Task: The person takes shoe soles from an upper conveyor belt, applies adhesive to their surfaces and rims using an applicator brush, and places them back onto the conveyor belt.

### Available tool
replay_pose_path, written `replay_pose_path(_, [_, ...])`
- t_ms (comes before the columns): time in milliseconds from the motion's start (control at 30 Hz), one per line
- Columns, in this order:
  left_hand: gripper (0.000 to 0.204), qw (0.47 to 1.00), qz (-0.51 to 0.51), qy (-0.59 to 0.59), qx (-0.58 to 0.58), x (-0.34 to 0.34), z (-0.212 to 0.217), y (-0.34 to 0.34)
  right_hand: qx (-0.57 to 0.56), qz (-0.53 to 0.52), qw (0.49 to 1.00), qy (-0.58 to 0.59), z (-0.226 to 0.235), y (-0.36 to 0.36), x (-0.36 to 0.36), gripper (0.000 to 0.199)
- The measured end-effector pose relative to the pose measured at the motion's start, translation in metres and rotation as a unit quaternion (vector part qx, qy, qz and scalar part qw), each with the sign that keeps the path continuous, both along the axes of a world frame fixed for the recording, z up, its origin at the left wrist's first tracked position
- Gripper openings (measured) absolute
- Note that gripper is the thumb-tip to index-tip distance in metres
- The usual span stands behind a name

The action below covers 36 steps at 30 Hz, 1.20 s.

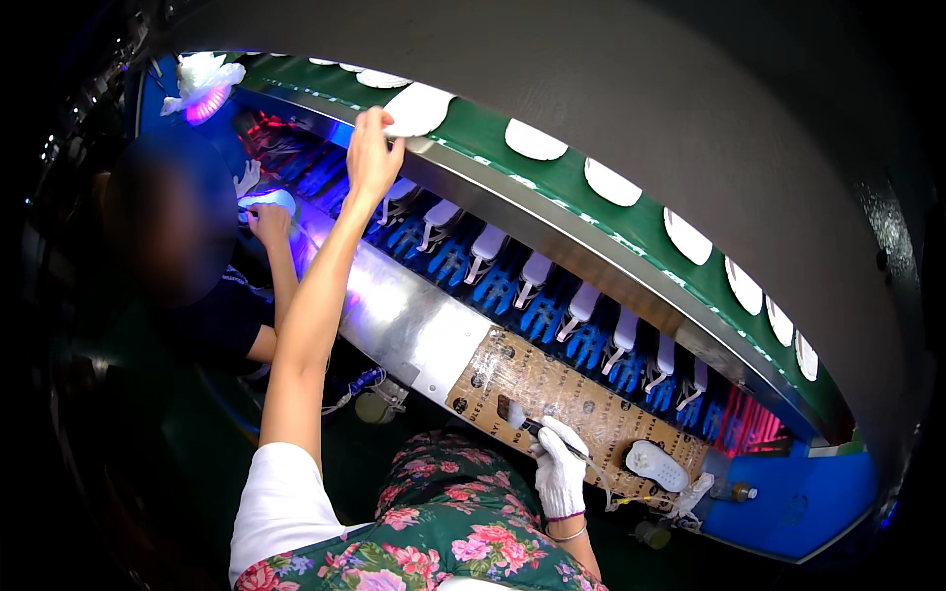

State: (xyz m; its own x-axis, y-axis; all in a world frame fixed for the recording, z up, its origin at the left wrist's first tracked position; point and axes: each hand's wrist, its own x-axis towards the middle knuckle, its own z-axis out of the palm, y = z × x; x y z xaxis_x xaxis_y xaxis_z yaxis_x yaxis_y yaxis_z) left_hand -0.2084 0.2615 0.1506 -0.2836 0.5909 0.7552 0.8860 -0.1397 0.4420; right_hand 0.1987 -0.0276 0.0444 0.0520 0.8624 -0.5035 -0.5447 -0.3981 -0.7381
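My bare left hand (372, 163) reaches far forward to the green conveyor belt (471, 138). Its fingers are closed on the near end of a white shoe sole (422, 108) at the belt's edge. Low in front of my body, my right hand (560, 468) wears a white knitted glove and grips a flat brush (514, 412). The brush points left, its bristles over the cardboard-covered ledge (581, 404). Further right on that ledge lies another, greyish-white sole (657, 466), apart from my glove.
More white soles (535, 140) line the green belt. Below it, pale soles on clamps (532, 276) stand in a row inside a lit trough. At left, a co-worker's hand (268, 222) holds a sole. A small bottle (734, 491) stands by the blue panel (803, 507) at right.
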Motion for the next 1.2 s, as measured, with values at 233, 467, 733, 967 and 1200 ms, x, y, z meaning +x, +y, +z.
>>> replay_pose_path(233, [0.024, 0.985, -0.020, -0.082, 0.152, -0.006, -0.002, -0.185, 0.038, 0.002, 0.999, -0.009, 0.008, 0.006, 0.013, 0.025])
replay_pose_path(467, [0.037, 0.900, -0.073, -0.397, 0.165, 0.018, -0.007, -0.254, 0.153, -0.012, 0.985, 0.082, 0.043, 0.010, 0.033, 0.026])
replay_pose_path(733, [0.019, 0.630, -0.317, -0.657, -0.267, 0.160, -0.100, -0.262, 0.237, 0.156, 0.956, -0.073, 0.095, -0.008, 0.013, 0.023])
replay_pose_path(967, [0.078, 0.425, -0.336, -0.726, -0.422, 0.236, -0.118, -0.313, 0.285, 0.129, 0.933, -0.177, 0.098, -0.013, 0.028, 0.023])
replay_pose_path(1200, [0.118, 0.148, -0.495, -0.751, -0.410, 0.255, -0.096, -0.310, 0.338, 0.067, 0.896, -0.280, 0.106, -0.014, 0.043, 0.024])
